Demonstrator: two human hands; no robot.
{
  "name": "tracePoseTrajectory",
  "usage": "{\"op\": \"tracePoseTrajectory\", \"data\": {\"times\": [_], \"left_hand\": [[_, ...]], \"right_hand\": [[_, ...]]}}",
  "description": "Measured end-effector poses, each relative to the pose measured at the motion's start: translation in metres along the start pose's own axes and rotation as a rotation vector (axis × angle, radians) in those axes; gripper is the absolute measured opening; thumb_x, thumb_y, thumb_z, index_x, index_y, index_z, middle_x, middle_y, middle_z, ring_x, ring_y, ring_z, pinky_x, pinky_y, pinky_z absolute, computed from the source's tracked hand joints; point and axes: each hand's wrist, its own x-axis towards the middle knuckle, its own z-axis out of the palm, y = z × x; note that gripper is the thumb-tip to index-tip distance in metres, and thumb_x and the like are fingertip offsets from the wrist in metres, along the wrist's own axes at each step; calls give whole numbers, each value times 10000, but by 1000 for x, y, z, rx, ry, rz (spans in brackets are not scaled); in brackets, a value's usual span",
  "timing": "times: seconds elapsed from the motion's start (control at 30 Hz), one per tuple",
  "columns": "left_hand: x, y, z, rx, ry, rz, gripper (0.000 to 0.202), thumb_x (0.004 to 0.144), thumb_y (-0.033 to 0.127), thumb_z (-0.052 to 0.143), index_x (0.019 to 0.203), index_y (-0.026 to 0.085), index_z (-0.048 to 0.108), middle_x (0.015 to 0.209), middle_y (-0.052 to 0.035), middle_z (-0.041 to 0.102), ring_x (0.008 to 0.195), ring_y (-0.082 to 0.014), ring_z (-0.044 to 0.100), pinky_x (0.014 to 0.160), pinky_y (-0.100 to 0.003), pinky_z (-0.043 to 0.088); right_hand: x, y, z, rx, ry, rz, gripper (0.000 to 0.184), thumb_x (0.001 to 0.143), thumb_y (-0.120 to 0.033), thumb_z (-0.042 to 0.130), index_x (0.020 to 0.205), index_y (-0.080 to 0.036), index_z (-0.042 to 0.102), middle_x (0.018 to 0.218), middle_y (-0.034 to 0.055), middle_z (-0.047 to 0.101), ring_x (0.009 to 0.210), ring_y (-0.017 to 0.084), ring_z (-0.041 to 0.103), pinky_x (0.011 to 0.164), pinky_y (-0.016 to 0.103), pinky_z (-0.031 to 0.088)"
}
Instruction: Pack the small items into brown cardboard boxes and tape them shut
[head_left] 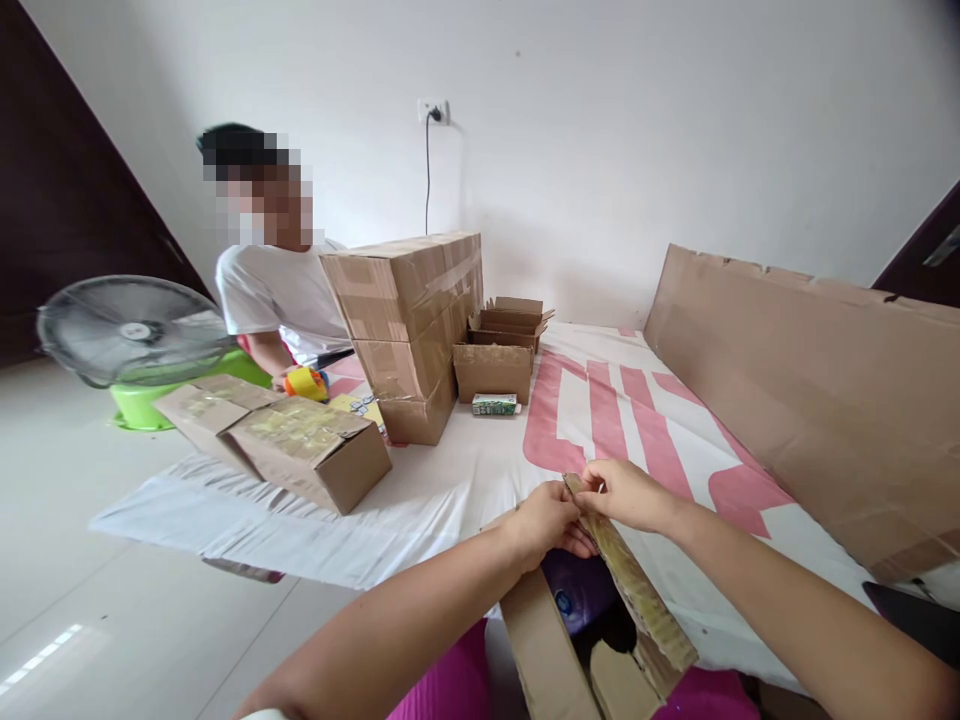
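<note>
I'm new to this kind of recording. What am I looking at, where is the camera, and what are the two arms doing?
There is no machine here: one camera sits on a person's head and looks down at their own bare hands, so the arms enter from the bottom edge. The left hand and right hand both pinch, with their fingers, the top of a tape-covered brown cardboard flap on an open brown cardboard box close to the body. On the white and pink floor sheet stand a stack of taped brown cardboard boxes, a flat brown cardboard box and a small green and white carton. A second person in a white T-shirt sits behind, beside a grey fan.
</note>
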Motion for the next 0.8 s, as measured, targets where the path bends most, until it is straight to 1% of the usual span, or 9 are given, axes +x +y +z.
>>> {"op": "tracePoseTrajectory", "data": {"times": [0.1, 0.2, 0.33, 0.43, 0.5, 0.57, 0.6, 0.7, 0.8], "left_hand": [[3, 1, 2, 28, -8, -2, 67, 635, 202, 563, 636, 157, 513, 479, -39, 605, 455, -145, 622, 442, -216, 492], [4, 2, 2, 36, -20, -3, 79, 603, 221, 560, 608, 146, 535, 469, -44, 591, 437, -152, 613, 418, -220, 479], [2, 3, 1, 27, -41, 6, 146, 597, 272, 603, 638, 139, 559, 498, -43, 597, 466, -156, 629, 443, -223, 490], [0, 5, -1, 4, -45, -23, 224, 606, 321, 649, 698, 131, 574, 544, -46, 611, 483, -176, 651, 455, -240, 511], [1, 8, -2, -21, -54, -34, 284, 636, 375, 656, 772, 139, 577, 595, -38, 624, 492, -201, 670, 455, -265, 528], [4, 11, -2, -1, -54, -16, 281, 677, 392, 632, 797, 145, 574, 615, -41, 638, 490, -201, 673, 449, -267, 532], [6, 13, -2, 29, -42, -3, 248, 689, 366, 620, 782, 141, 573, 599, -47, 643, 474, -190, 663, 438, -256, 526], [14, 14, -1, 106, 17, 13, 104, 660, 214, 584, 724, 134, 570, 509, -36, 624, 401, -149, 607, 389, -214, 493], [18, 13, -1, 110, 40, -1, 68, 611, 119, 516, 659, 130, 563, 477, -32, 612, 373, -137, 583, 358, -201, 476]], "right_hand": [[1, -9, 2, -158, 71, -14, 219, 713, -146, 604, 569, -207, 451, 620, 5, 571, 621, 149, 528, 553, 264, 299], [1, -8, 10, -147, 162, 4, 239, 688, -94, 570, 573, -215, 400, 633, 18, 562, 640, 153, 525, 573, 270, 296], [0, 8, 21, -58, 248, 55, 256, 711, -125, 526, 557, -227, 349, 601, 2, 549, 588, 136, 506, 543, 255, 312], [-1, 17, 23, 33, 285, 56, 264, 734, -170, 504, 553, -235, 323, 583, -15, 538, 568, 125, 506, 529, 243, 346], [-2, 19, 21, 81, 296, 38, 239, 736, -210, 515, 573, -237, 343, 586, -26, 540, 570, 126, 512, 533, 243, 368], [-2, 19, 21, 149, 301, 14, 160, 714, -223, 535, 646, -239, 391, 607, -40, 555, 575, 129, 524, 545, 247, 385], [-2, 19, 21, 184, 298, 6, 131, 699, -215, 541, 709, -242, 413, 621, -47, 564, 582, 133, 533, 556, 251, 391], [0, 21, 27, 271, 300, 10, 248, 662, -179, 526, 871, -248, 412, 650, -60, 569, 596, 143, 542, 578, 261, 386], [3, 29, 39, 461, 325, 21, 239, 651, -206, 509, 852, -251, 387, 626, -72, 509, 561, 135, 491, 553, 260, 358]]}}
